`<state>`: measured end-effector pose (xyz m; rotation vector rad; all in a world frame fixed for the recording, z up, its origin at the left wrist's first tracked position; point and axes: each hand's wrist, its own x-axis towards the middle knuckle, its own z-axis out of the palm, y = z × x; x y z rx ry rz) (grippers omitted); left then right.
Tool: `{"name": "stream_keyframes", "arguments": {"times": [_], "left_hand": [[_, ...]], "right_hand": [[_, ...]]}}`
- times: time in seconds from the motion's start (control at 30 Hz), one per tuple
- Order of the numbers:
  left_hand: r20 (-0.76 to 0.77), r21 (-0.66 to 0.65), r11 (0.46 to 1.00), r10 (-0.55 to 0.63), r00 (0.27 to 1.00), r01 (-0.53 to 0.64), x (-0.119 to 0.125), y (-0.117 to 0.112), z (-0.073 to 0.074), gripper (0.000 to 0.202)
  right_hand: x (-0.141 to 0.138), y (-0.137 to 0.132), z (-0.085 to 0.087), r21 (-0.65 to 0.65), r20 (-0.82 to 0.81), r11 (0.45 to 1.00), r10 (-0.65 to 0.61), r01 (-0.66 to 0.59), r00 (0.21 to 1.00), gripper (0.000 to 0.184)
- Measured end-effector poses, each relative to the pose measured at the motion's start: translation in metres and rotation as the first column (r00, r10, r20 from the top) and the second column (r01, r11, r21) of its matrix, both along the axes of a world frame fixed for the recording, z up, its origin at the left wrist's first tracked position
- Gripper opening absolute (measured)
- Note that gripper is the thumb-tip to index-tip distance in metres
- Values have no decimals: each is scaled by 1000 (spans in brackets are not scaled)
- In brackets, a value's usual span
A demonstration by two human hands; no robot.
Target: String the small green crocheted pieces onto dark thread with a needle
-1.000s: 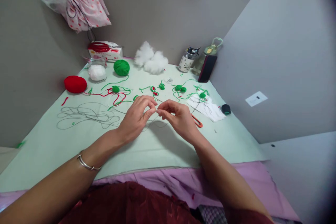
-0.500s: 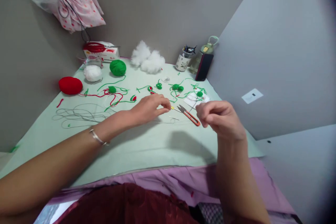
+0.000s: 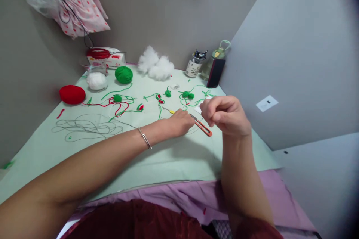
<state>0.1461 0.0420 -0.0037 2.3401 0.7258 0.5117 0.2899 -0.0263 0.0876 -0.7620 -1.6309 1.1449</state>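
My left hand (image 3: 182,122) is low over the table with its fingers curled down beside the orange thread snips (image 3: 204,128). It hides the snips' blade tips and the spot under its fingers; whatever it grips cannot be made out. Just behind it lies a crochet hook with a yellow grip (image 3: 172,111). My right hand (image 3: 226,115) is raised above the table to the right of the snips, thumb and fingers pinched together. Anything in that pinch is too thin or hidden to see. A loose tangle of thin grey cord (image 3: 89,129) spreads left of my left forearm.
Behind lie small green crochet pieces (image 3: 187,95), a red-and-green piece (image 3: 140,107), and red (image 3: 72,94), white (image 3: 97,81) and green yarn balls (image 3: 123,75). White stuffing (image 3: 159,68), a pen cup (image 3: 194,66), a bottle (image 3: 207,69) and a phone (image 3: 216,73) stand near the walls.
My left hand has moved right and down to the table, over where a needle lay, and its fingers have curled in. My right hand has shifted slightly left and up, still pinched.
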Motion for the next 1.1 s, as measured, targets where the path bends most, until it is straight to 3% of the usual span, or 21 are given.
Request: {"name": "stream_keyframes", "arguments": {"times": [0.07,0.17,0.27,0.37,0.57,0.63,0.73,0.87,1.0,1.1], "left_hand": [[-65,0,999,33,997,-33,-13,11,12,13],[-21,-49,987,151,988,-151,-49,25,29,13],[295,-483,866,302,906,-131,-86,22,38,22],[434,-654,756,339,835,33,-106,5,40,23],[501,-720,669,320,804,183,-95,-18,36,17],[539,-751,600,317,780,275,-90,-20,34,21],[567,-775,511,306,764,371,-89,-23,32,18],[589,-778,506,381,712,373,-93,-26,31,11],[588,-800,453,467,660,393,-95,-26,26,10],[543,-838,406,554,631,365,-93,-26,22,10]], "right_hand": [[-3,6,-3,-49,-46,998,-49,47,998,28],[-7,15,-12,-144,-141,985,-120,100,983,24],[-14,23,-24,-220,-165,962,-201,162,966,22],[-27,27,-34,-218,-74,941,-282,260,957,21],[-58,25,-41,65,95,918,-396,392,913,9],[-62,24,-43,33,77,915,-404,402,912,9],[-61,25,-45,-163,-57,926,-355,342,933,16],[-53,25,-46,-388,-298,914,-249,121,921,31],[-50,22,-48,-379,-323,925,-160,27,933,26],[-53,19,-50,-263,-194,956,-185,130,963,21]]}}
